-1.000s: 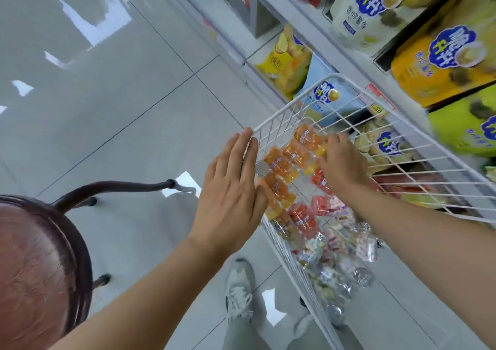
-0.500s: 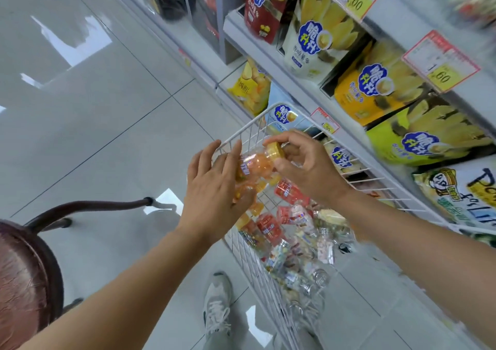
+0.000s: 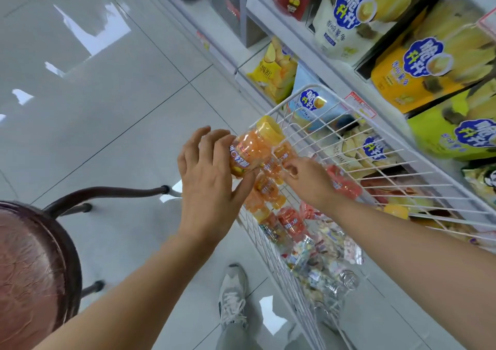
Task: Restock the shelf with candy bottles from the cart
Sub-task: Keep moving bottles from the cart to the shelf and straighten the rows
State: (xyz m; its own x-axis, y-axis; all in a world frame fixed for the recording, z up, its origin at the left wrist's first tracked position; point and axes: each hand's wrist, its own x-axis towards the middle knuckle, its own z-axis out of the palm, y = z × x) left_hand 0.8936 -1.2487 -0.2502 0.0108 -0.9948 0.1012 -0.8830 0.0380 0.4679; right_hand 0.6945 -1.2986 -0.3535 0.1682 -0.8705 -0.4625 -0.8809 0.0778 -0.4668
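My left hand (image 3: 212, 180) grips an orange candy bottle (image 3: 248, 152) with a yellow cap, tilted, above the near-left corner of the white wire cart (image 3: 290, 100). Just right of it, my right hand (image 3: 308, 181) reaches into the cart, its fingers curled on a second orange bottle (image 3: 277, 161). More orange bottles (image 3: 265, 191), red bottles (image 3: 291, 224) and clear bottles of mixed candy (image 3: 322, 266) lie piled in the cart. The white shelf (image 3: 324, 63) stands behind the cart on the right.
Yellow, white and green snack bags (image 3: 418, 65) fill the shelf tiers, with price tags (image 3: 361, 106) on the edges. A round brown stool (image 3: 29, 269) stands at the lower left. My shoe (image 3: 232, 296) is on the grey tiled floor beside the cart.
The orange bottle has passed from my right hand into my left hand and risen above the cart. My right hand has let go of its cap and dropped back among the bottles.
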